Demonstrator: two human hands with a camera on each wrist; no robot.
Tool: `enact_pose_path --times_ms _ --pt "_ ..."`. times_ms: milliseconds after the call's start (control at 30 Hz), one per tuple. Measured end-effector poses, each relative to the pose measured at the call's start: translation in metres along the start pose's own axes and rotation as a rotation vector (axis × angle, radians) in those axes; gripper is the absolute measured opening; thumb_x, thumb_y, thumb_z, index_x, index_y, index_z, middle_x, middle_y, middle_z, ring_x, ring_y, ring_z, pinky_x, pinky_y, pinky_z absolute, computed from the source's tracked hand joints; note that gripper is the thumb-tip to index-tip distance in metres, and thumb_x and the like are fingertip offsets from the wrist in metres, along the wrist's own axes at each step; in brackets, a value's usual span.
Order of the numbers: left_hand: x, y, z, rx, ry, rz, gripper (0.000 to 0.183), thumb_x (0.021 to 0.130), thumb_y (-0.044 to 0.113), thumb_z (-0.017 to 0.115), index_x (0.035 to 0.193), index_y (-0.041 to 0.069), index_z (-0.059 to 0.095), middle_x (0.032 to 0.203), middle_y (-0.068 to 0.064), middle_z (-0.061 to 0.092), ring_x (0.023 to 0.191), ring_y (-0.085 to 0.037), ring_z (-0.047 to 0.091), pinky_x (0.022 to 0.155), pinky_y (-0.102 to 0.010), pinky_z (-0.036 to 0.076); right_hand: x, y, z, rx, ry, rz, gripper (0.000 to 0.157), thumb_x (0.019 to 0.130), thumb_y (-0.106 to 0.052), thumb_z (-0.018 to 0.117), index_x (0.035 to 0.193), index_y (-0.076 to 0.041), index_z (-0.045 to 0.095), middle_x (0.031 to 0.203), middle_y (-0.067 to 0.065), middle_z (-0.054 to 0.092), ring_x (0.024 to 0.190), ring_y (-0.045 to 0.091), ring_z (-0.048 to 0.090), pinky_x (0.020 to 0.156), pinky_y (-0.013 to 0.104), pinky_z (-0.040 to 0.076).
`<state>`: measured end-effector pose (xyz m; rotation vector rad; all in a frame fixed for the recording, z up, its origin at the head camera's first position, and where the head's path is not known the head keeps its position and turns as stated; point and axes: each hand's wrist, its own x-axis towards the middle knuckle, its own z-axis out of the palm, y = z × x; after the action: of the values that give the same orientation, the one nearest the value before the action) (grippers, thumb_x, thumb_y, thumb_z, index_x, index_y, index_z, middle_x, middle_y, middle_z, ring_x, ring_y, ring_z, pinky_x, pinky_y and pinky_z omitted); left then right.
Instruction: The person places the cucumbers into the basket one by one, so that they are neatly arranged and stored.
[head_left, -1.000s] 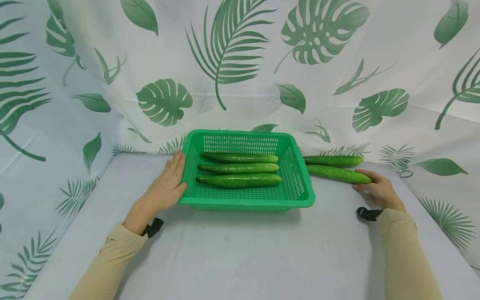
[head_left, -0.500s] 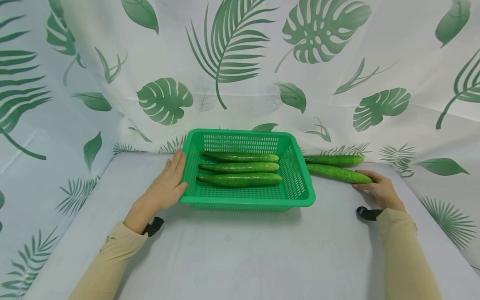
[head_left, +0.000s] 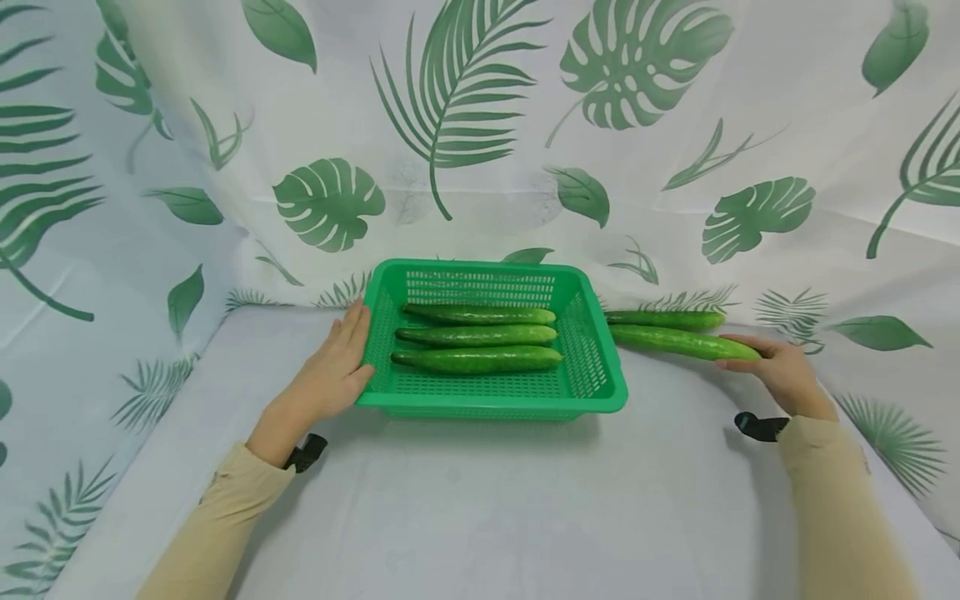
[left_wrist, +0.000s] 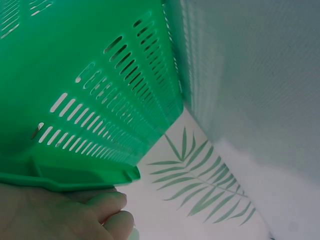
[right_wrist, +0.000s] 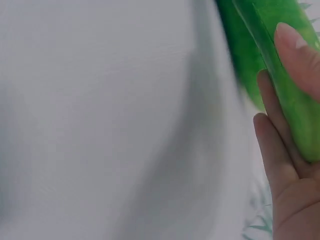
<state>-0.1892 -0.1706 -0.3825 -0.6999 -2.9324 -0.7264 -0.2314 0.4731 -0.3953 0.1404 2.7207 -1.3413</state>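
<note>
At the right, my right hand (head_left: 783, 375) holds the near end of a long green cucumber (head_left: 667, 340), thumb on one side and fingers on the other. In the right wrist view, the held cucumber (right_wrist: 285, 75) lies between thumb and fingers, lifted off the table at that end. Behind it lies another cucumber (head_left: 675, 319), its left end hidden by the green plastic basket (head_left: 487, 407). Three cucumbers lie side by side inside the basket, the nearest being one cucumber (head_left: 476, 360). My left hand (head_left: 330, 367) rests along the basket's left rim, fingers straight; the left wrist view shows it against the rim (left_wrist: 75, 182).
A white cloth covers the table (head_left: 480, 508). Behind and beside it hangs a white curtain (head_left: 480, 225) printed with green leaves. Each wrist wears a black camera, such as the left wrist camera (head_left: 307, 454).
My right hand has moved a little to the right and up, raising and drawing the cucumber's end with it. The left hand and the basket have stayed in place.
</note>
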Motion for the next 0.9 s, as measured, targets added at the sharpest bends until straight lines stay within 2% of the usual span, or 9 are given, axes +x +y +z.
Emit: enact_pose_path --times_ms 167,267,333,433,533,600,733,833,900 --pt "0.0 -0.001 0.001 0.006 -0.003 0.0 0.074 0.095 0.011 0.039 0.154 -0.011 -0.001 0.163 -0.023 -0.011 0.151 -0.034 -0.006 0.121 -0.052 0.004 -0.007 -0.014 -0.013 -0.068 0.021 -0.03 0.074 0.089 -0.037 0.073 0.149 -0.005 0.044 0.16 0.026 0.018 0.146 0.048 0.009 0.108 0.071 0.02" --pt "0.0 -0.001 0.001 0.004 -0.001 0.0 0.074 0.095 0.011 0.039 0.154 -0.011 -0.001 0.163 -0.023 -0.011 0.151 -0.034 -0.005 0.12 -0.053 0.004 -0.012 -0.022 -0.021 -0.125 0.057 -0.027 0.077 0.089 -0.043 0.073 0.15 -0.007 0.044 0.158 0.028 0.022 0.144 0.049 0.014 0.106 0.071 0.024" --pt "0.0 -0.001 0.001 0.003 0.003 0.001 0.074 0.096 0.012 0.039 0.154 -0.011 -0.001 0.163 -0.024 -0.01 0.151 -0.035 -0.005 0.12 -0.053 0.004 -0.016 -0.028 -0.027 -0.147 0.091 -0.024 0.078 0.088 -0.046 0.072 0.151 -0.009 0.044 0.159 0.024 0.026 0.143 0.045 0.017 0.106 0.069 0.026" --pt "0.0 -0.001 0.001 0.008 0.004 0.005 0.074 0.096 0.013 0.039 0.154 -0.011 -0.001 0.163 -0.024 -0.009 0.151 -0.035 -0.004 0.121 -0.052 0.004 -0.023 -0.035 -0.034 -0.156 0.148 -0.028 0.077 0.086 -0.047 0.074 0.15 -0.013 0.047 0.156 0.008 0.036 0.14 0.028 0.027 0.105 0.054 0.034" --pt "0.001 0.0 0.002 0.011 -0.002 0.002 0.074 0.096 0.013 0.039 0.154 -0.01 -0.002 0.163 -0.022 -0.011 0.151 -0.035 -0.005 0.121 -0.051 0.003 -0.03 -0.045 -0.041 -0.162 0.218 -0.03 0.076 0.084 -0.047 0.076 0.148 -0.014 0.05 0.141 -0.01 0.048 0.121 0.011 0.039 0.093 0.032 0.039" --pt "0.001 -0.001 0.002 0.004 -0.008 0.0 0.074 0.096 0.012 0.039 0.154 -0.01 -0.002 0.163 -0.022 -0.012 0.151 -0.034 -0.006 0.121 -0.051 0.003 -0.034 -0.055 -0.044 -0.171 0.256 -0.037 0.075 0.084 -0.047 0.076 0.147 -0.014 0.052 0.128 -0.017 0.05 0.109 0.003 0.041 0.083 0.023 0.037" --pt "0.001 -0.001 0.001 0.004 -0.007 -0.001 0.074 0.096 0.011 0.04 0.154 -0.01 -0.002 0.163 -0.023 -0.011 0.15 -0.036 -0.005 0.121 -0.052 0.003 -0.04 -0.077 -0.049 -0.103 0.333 -0.066 0.067 0.085 -0.038 0.077 0.144 -0.016 0.056 0.111 -0.025 0.052 0.098 0.0 0.044 0.074 0.012 0.038" --pt "0.001 -0.001 0.001 0.014 -0.003 0.0 0.074 0.096 0.011 0.04 0.154 -0.01 -0.001 0.163 -0.023 -0.011 0.15 -0.036 -0.004 0.121 -0.052 0.004 -0.045 -0.094 -0.05 0.038 0.371 -0.142 0.056 0.085 -0.021 0.079 0.138 -0.016 0.062 0.103 -0.025 0.057 0.093 0.002 0.049 0.07 0.005 0.043" --pt "0.001 -0.001 0.001 0.012 -0.005 0.001 0.074 0.096 0.011 0.04 0.154 -0.01 -0.001 0.163 -0.023 -0.011 0.151 -0.035 -0.005 0.121 -0.052 0.004 -0.048 -0.105 -0.049 0.145 0.379 -0.214 0.05 0.084 -0.009 0.079 0.132 -0.014 0.066 0.103 -0.021 0.061 0.092 0.003 0.053 0.071 0.005 0.047"
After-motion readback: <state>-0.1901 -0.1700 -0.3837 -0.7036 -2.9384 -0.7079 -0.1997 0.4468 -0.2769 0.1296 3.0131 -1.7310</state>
